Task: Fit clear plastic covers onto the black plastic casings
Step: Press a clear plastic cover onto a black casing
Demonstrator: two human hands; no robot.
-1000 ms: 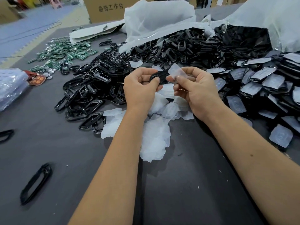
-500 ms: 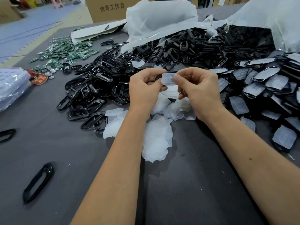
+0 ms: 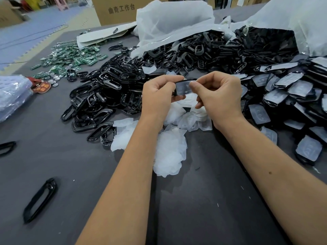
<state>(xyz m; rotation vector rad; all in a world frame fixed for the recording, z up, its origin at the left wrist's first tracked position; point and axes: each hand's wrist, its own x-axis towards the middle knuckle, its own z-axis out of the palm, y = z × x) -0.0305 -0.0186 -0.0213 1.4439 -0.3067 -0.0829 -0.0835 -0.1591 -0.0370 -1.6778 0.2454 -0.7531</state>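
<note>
Above the table's middle, my left hand (image 3: 158, 96) grips a black plastic casing (image 3: 177, 83) by its left end. A clear plastic cover (image 3: 183, 88) lies over the casing's face, and my right hand (image 3: 219, 95) pinches it there with thumb and forefinger. Much of the casing is hidden by my fingers. Below my hands lies a heap of loose clear covers (image 3: 169, 149). A big pile of bare black casings (image 3: 109, 92) spreads to the left and back. Casings with covers on them (image 3: 292, 89) are stacked at the right.
Green circuit boards (image 3: 70, 57) lie at the far left. A clear bag (image 3: 12, 94) sits at the left edge. Single black casings (image 3: 40, 200) lie on the dark table at the near left. White bags (image 3: 173, 20) and a cardboard box (image 3: 115, 9) stand behind.
My right hand has brought the clear cover down from above the casing onto its face. Both hands have drawn closer together and dropped slightly.
</note>
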